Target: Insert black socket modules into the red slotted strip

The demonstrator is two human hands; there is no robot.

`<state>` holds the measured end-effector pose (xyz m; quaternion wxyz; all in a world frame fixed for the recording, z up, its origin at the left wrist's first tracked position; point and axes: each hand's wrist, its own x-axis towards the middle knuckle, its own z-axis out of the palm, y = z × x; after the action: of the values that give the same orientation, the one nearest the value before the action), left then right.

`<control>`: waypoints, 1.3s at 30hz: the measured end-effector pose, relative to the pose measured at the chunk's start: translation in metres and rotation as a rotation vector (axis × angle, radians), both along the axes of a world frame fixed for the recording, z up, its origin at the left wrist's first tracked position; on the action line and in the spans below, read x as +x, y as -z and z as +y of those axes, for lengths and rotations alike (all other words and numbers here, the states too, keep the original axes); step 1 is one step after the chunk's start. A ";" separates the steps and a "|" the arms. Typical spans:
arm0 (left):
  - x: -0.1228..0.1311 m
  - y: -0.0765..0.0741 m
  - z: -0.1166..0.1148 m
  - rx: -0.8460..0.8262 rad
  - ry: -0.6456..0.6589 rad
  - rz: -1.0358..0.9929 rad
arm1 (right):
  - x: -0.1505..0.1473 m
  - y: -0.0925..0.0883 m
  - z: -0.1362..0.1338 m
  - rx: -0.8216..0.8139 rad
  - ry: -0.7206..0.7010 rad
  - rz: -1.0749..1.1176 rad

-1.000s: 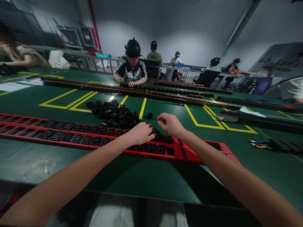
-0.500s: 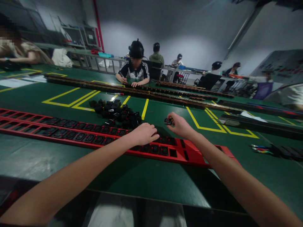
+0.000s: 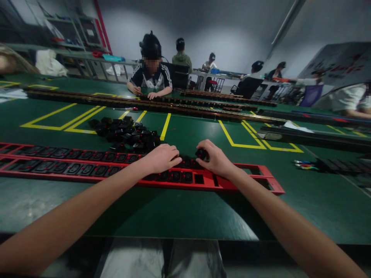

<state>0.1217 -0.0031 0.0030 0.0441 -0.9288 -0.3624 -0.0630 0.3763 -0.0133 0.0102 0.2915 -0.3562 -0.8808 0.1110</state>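
Black socket, brought closer to red frame, was pinched by right grip; left grip was held over the frame, closure indiscernible.

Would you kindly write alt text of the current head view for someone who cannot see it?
A bare right hand holds a small black block at a long red slotted frame; the left hand is over the frame. Beyond, black blocks lie heaped on a green tabletop.

I saw the table, green with yellow lines; the frame at eight o'clock was red, the piled parts at nine, black.
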 end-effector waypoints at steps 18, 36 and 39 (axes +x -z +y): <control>0.002 -0.007 -0.005 -0.014 -0.016 -0.027 | -0.001 -0.006 -0.007 -0.100 0.099 -0.147; 0.001 -0.006 -0.005 -0.015 -0.019 -0.026 | -0.006 -0.013 -0.017 -0.113 -0.054 -0.200; 0.001 -0.007 -0.005 -0.018 -0.017 -0.033 | -0.006 -0.012 -0.019 -0.089 -0.074 -0.233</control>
<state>0.1229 -0.0079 0.0098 0.0302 -0.9248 -0.3717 -0.0748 0.3703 -0.0319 0.0227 0.1670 -0.3464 -0.9155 0.1185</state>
